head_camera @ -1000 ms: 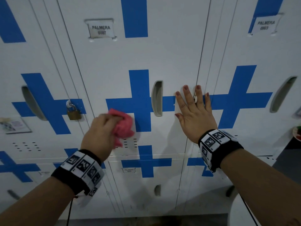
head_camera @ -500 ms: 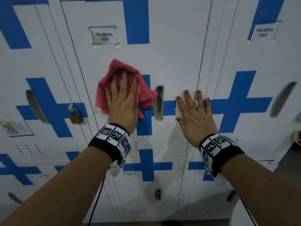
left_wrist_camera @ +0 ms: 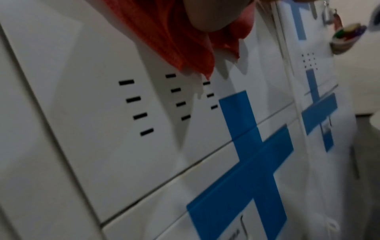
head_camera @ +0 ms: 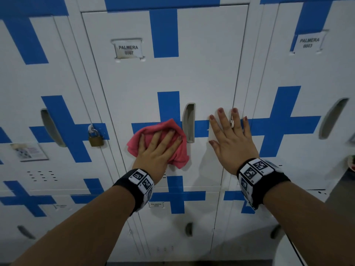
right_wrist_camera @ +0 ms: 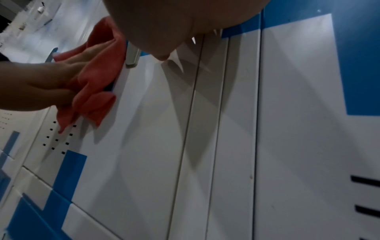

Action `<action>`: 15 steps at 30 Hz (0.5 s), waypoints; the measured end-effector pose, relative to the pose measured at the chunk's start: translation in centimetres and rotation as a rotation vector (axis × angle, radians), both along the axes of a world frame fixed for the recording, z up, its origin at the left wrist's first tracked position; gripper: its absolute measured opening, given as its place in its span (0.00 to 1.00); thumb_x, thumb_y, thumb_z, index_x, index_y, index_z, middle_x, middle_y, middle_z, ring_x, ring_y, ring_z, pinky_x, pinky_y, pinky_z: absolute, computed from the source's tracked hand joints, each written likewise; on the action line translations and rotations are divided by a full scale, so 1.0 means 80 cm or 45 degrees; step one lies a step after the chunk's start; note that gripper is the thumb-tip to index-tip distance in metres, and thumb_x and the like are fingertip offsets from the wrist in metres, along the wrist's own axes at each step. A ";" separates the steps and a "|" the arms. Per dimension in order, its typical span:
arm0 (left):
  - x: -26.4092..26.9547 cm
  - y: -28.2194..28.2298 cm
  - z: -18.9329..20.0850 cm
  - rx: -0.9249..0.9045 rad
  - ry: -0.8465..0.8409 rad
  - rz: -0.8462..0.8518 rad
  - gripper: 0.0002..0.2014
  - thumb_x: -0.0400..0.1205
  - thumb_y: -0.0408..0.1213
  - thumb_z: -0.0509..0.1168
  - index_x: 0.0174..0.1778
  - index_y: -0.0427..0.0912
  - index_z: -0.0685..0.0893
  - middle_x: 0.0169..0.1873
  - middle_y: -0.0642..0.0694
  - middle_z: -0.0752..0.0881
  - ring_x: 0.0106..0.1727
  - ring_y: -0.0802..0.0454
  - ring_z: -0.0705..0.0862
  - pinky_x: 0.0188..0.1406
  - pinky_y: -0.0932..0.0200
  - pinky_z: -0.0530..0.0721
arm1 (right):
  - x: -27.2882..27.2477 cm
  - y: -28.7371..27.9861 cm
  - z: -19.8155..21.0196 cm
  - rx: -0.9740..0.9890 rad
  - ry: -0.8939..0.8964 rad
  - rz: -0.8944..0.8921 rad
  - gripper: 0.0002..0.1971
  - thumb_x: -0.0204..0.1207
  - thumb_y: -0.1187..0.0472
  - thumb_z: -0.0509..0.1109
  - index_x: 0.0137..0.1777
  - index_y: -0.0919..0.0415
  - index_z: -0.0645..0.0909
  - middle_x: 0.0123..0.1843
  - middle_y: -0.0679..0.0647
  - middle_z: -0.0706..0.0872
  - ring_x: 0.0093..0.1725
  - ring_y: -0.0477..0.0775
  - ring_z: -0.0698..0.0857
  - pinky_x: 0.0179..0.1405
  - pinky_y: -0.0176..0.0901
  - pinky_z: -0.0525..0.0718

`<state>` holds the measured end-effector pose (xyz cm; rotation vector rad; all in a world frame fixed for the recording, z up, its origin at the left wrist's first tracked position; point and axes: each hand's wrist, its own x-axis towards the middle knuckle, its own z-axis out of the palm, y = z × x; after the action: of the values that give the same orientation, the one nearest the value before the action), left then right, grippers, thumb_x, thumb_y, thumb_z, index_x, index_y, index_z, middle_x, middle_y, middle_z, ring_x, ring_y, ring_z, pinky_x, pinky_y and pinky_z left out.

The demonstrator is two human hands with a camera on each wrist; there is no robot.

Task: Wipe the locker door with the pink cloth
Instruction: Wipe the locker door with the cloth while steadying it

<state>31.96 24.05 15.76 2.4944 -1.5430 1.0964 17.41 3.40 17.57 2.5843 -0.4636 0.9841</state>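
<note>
The white locker door with blue cross stripes fills the middle of the head view. My left hand lies flat with straight fingers on the crumpled pink cloth, pressing it against the door just left of the recessed handle. In the left wrist view the cloth hangs below my palm, above the vent slots. My right hand rests flat, fingers spread, on the door's right edge. The right wrist view shows the cloth under my left hand.
A brass padlock hangs on the locker to the left. Name labels sit near the door tops. Lower lockers run beneath. A small dish with colourful items juts out at the far right.
My left hand went up the door with the cloth spread out, then came back down to beside the handle, the cloth bunched under it. The right hand stayed put.
</note>
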 end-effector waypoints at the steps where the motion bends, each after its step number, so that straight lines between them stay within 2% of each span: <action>1: 0.002 0.002 -0.005 0.058 -0.020 -0.001 0.48 0.68 0.36 0.73 0.80 0.56 0.52 0.80 0.49 0.54 0.79 0.39 0.51 0.66 0.23 0.44 | -0.001 0.000 0.000 0.005 0.004 0.001 0.33 0.83 0.45 0.44 0.83 0.49 0.34 0.83 0.48 0.30 0.82 0.60 0.35 0.79 0.59 0.34; 3: 0.006 0.005 -0.015 0.212 -0.070 -0.005 0.52 0.67 0.37 0.73 0.81 0.56 0.48 0.80 0.50 0.54 0.80 0.40 0.50 0.67 0.23 0.45 | -0.002 0.000 0.001 0.010 0.008 0.001 0.33 0.83 0.45 0.44 0.83 0.48 0.34 0.83 0.48 0.30 0.82 0.60 0.35 0.79 0.59 0.34; 7: 0.005 0.010 -0.028 0.473 -0.155 -0.077 0.51 0.61 0.38 0.77 0.79 0.54 0.57 0.79 0.51 0.60 0.77 0.41 0.60 0.67 0.26 0.53 | -0.001 0.000 0.001 0.023 0.019 0.009 0.32 0.83 0.45 0.44 0.82 0.48 0.32 0.83 0.47 0.28 0.82 0.60 0.33 0.78 0.58 0.32; 10: 0.000 0.010 -0.034 0.630 -0.125 -0.073 0.54 0.58 0.42 0.80 0.78 0.53 0.58 0.77 0.52 0.58 0.78 0.44 0.65 0.70 0.33 0.56 | -0.002 -0.001 0.001 0.023 0.025 0.005 0.32 0.83 0.46 0.44 0.82 0.48 0.33 0.83 0.47 0.29 0.82 0.59 0.33 0.78 0.58 0.31; 11: -0.003 0.009 -0.035 0.683 -0.111 -0.081 0.54 0.60 0.42 0.79 0.79 0.53 0.54 0.78 0.52 0.54 0.79 0.44 0.59 0.71 0.33 0.52 | -0.002 -0.001 0.001 0.019 0.027 0.005 0.32 0.83 0.46 0.44 0.83 0.48 0.34 0.83 0.48 0.29 0.82 0.59 0.32 0.78 0.58 0.32; 12: -0.004 0.008 -0.036 0.742 -0.088 -0.098 0.54 0.66 0.42 0.77 0.80 0.53 0.47 0.78 0.51 0.47 0.80 0.44 0.49 0.72 0.34 0.43 | -0.003 -0.001 0.001 0.014 0.029 0.005 0.32 0.83 0.46 0.44 0.83 0.49 0.34 0.83 0.48 0.29 0.81 0.59 0.32 0.78 0.58 0.32; 14: -0.001 0.005 -0.042 0.888 -0.040 -0.118 0.50 0.77 0.38 0.68 0.76 0.55 0.31 0.75 0.54 0.31 0.75 0.47 0.29 0.67 0.39 0.25 | -0.003 -0.001 0.001 0.011 0.032 0.011 0.32 0.83 0.46 0.44 0.83 0.49 0.34 0.83 0.48 0.29 0.81 0.59 0.32 0.79 0.59 0.34; 15: 0.000 0.005 -0.043 0.917 -0.040 -0.132 0.49 0.79 0.36 0.66 0.74 0.56 0.28 0.74 0.55 0.28 0.73 0.49 0.25 0.66 0.42 0.21 | -0.003 -0.001 0.002 0.011 0.036 0.013 0.32 0.83 0.46 0.44 0.83 0.49 0.34 0.83 0.48 0.29 0.81 0.59 0.32 0.79 0.59 0.34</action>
<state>31.93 24.41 12.35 2.7316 -2.3819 0.6326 17.18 3.30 17.72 2.6073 -0.4494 0.9498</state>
